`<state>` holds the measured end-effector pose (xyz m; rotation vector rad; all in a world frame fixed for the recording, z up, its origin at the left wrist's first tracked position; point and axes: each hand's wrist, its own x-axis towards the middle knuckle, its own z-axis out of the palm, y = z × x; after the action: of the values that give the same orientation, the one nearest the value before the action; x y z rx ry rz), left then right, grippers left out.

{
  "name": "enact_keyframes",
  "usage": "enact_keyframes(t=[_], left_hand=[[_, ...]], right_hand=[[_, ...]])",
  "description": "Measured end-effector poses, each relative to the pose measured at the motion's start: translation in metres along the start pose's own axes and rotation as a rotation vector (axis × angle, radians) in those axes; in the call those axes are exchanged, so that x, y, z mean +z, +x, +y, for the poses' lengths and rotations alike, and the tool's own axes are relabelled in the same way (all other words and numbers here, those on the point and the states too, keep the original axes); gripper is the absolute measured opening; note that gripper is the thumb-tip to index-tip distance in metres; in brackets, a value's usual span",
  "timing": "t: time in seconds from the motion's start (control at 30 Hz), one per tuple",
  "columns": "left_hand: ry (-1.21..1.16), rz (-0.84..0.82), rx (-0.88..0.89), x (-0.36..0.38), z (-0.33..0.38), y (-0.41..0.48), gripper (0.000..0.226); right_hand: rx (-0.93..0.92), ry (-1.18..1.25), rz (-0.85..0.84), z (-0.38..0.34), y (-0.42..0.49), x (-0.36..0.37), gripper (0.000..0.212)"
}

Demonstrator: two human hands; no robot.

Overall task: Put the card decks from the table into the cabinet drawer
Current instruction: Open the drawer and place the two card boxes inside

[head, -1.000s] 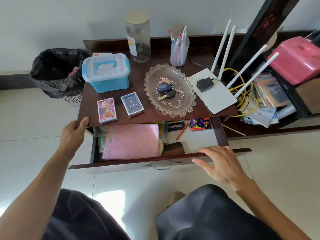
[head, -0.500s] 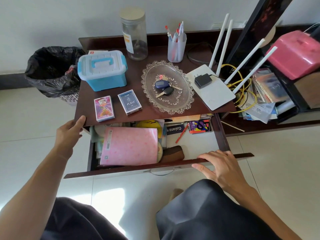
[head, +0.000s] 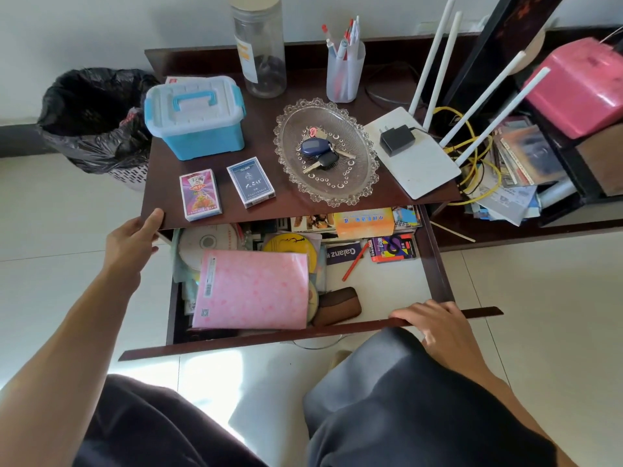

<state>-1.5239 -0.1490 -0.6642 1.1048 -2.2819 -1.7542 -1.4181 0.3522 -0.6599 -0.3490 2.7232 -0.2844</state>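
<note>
Two card decks lie side by side near the front left of the dark table top [head: 290, 89]: a purple-and-pink deck [head: 200, 194] and a dark blue deck [head: 250, 182]. Below them the cabinet drawer [head: 438, 264] stands pulled far out, holding a pink folder [head: 253, 289], discs, a brown pouch and booklets. My left hand [head: 133, 242] rests against the table's front left corner, thumb on the edge. My right hand [head: 441, 328] grips the drawer's front panel near its right end.
On the table stand a blue-and-white lidded box [head: 195, 116], a glass jar [head: 259, 52], a pen cup [head: 344, 70], a glass dish [head: 357, 176] with keys and a white router [head: 414, 163]. A black-bagged bin [head: 91, 123] sits left. Cables and papers clutter the right shelf.
The drawer has slid further out towards me with my right hand on its front. More of its contents show. My left hand stays at the table corner.
</note>
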Motion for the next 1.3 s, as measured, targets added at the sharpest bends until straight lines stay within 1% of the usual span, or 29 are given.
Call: enact_keyframes(t=[0.1,0.2,0.27,0.3,0.33,0.4,0.47,0.53,0.57,0.63,0.67,0.73,0.8,0.9,1.07,1.23,1.3], left_hand=[[0.0,0.007,-0.001,0.001,0.001,-0.002,0.039],[0.015,0.025,-0.005,0.002,0.001,-0.003,0.04],[0.047,0.025,-0.021,0.002,0.005,-0.006,0.047],[0.088,0.034,-0.023,0.003,0.009,-0.007,0.052],[0.151,0.065,-0.009,0.004,0.014,-0.009,0.053],[0.289,0.168,0.076,0.01,0.03,-0.015,0.051],[0.381,0.221,0.206,0.021,0.049,-0.025,0.053],[0.51,0.187,0.312,0.037,0.065,-0.033,0.059],[0.59,0.149,0.335,0.044,0.071,-0.037,0.062],[0.715,0.046,0.309,0.059,0.081,-0.042,0.071],[0.744,0.002,0.271,0.066,0.086,-0.043,0.075],[0.768,-0.035,0.208,0.077,0.091,-0.04,0.08],[0.785,-0.028,0.174,0.083,0.093,-0.035,0.08],[0.842,-0.036,0.147,0.085,0.09,-0.025,0.082],[0.878,-0.025,0.159,0.085,0.084,-0.017,0.082],[0.861,-0.069,0.142,0.08,0.091,-0.018,0.079],[0.828,-0.093,0.162,0.074,0.096,-0.027,0.078]], right_hand=[[0.007,-0.089,-0.135,0.003,-0.007,0.005,0.052],[0.021,-0.128,-0.23,0.002,-0.007,0.005,0.054],[0.01,-0.089,-0.279,0.001,-0.006,0.0,0.055],[0.012,0.009,-0.278,0.0,-0.003,-0.007,0.054],[0.023,0.163,-0.236,-0.004,0.003,-0.019,0.048],[0.023,0.438,-0.06,-0.018,0.021,-0.051,0.032],[-0.092,0.481,0.108,-0.04,0.055,-0.084,0.036],[-0.244,0.399,0.176,-0.072,0.096,-0.112,0.035],[-0.312,0.34,0.191,-0.09,0.118,-0.121,0.034],[-0.416,0.211,0.176,-0.127,0.159,-0.134,0.039],[-0.456,0.132,0.149,-0.143,0.178,-0.138,0.045],[-0.515,-0.035,0.094,-0.17,0.211,-0.142,0.059],[-0.542,-0.164,0.059,-0.188,0.238,-0.142,0.072],[-0.553,-0.265,0.021,-0.201,0.263,-0.137,0.086],[-0.553,-0.34,-0.069,-0.207,0.279,-0.133,0.088],[-0.566,-0.329,-0.041,-0.213,0.271,-0.14,0.094],[-0.587,-0.296,0.025,-0.211,0.256,-0.146,0.094]])
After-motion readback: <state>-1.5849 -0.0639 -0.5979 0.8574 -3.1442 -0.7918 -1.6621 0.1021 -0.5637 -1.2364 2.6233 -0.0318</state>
